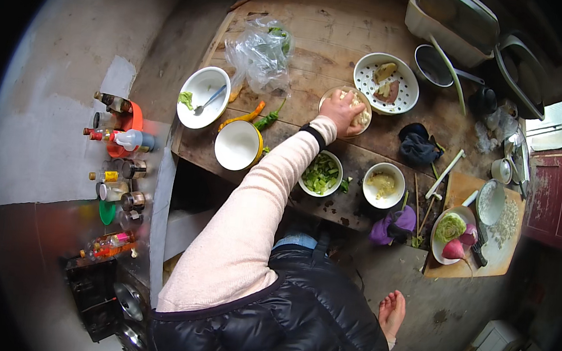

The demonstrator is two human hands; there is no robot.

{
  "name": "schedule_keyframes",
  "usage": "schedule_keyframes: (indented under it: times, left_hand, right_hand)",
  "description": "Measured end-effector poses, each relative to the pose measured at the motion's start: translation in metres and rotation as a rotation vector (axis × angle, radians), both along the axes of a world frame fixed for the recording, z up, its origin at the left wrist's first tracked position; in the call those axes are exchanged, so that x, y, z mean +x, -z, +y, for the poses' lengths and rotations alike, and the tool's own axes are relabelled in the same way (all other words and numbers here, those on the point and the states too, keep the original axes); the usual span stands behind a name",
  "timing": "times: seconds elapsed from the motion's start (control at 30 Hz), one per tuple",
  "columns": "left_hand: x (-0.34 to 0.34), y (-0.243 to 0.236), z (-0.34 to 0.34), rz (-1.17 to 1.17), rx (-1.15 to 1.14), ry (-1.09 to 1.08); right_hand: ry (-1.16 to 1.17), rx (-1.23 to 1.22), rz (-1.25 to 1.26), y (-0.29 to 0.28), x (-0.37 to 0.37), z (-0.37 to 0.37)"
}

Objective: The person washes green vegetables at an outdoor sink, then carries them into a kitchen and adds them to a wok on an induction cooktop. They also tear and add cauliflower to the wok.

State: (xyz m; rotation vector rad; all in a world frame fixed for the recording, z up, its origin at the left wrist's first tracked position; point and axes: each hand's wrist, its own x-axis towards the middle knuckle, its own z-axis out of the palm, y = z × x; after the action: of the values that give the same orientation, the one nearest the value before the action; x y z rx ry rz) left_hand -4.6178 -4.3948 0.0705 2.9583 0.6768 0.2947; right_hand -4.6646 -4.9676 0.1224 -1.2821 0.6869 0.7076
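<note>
My left hand [341, 112] reaches over the wooden table into a bowl [325, 100] of pale, finely cut food [363, 118]. Its fingers are bent down and closed on the food, with the tips partly hidden. Beside that bowl is a white strainer [407, 86] holding a few brownish pieces. Nearer me, below the left wrist, stands a white bowl of chopped green vegetable [321, 173]. To its right another white bowl [381, 200] contains something pale and minced. My right hand [392, 313] hangs low by my side, away from the table, empty with its fingers loosely bent.
At left are a white bowl with a spoon [208, 106], a yellow-sided bowl [236, 147], peppers [269, 118] and a plastic bag [259, 55]. On the right, a cutting board [450, 271] bears a knife [479, 252] and a bowl of radishes. Bottles [109, 135] line the left wall.
</note>
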Motion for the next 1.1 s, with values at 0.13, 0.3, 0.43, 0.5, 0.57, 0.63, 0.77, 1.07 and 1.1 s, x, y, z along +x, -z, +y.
schedule_keyframes:
  times: [0.13,0.3,0.43,0.5,0.57,0.63,0.77,1.07,1.1]
  left_hand:
    - [0.004,0.003,0.019,-0.116,-0.099,0.049]
    - [0.006,0.011,0.042,-0.333,-0.314,-0.004]
    - [0.007,0.019,0.053,-0.626,-0.79,-0.067]
    - [0.007,0.019,0.061,-0.718,-0.942,-0.109]
    - [0.006,0.016,0.069,-0.76,-1.036,-0.131]
    - [0.005,0.011,0.073,-0.813,-1.072,-0.118]
    - [0.007,-0.001,0.068,-0.809,-1.251,-0.205]
    - [0.002,-0.024,0.064,-1.029,-1.682,-0.206]
    - [-0.001,-0.027,0.064,-1.077,-1.75,-0.187]
  right_hand:
    - [-0.035,-0.038,-0.005,0.001,-0.001,-0.001]
    - [-0.014,-0.052,-0.008,0.008,-0.007,-0.006]
    - [-0.002,-0.046,0.013,0.013,-0.012,-0.008]
    - [-0.003,-0.027,0.001,0.016,-0.014,-0.008]
    - [-0.004,-0.028,0.006,0.017,-0.014,-0.008]
    - [-0.002,-0.027,0.006,0.016,-0.014,-0.006]
    - [-0.004,-0.048,0.014,0.012,-0.015,-0.001]
    - [-0.03,-0.044,0.015,0.011,-0.018,0.002]
    - [-0.034,-0.038,0.009,0.011,-0.018,0.002]
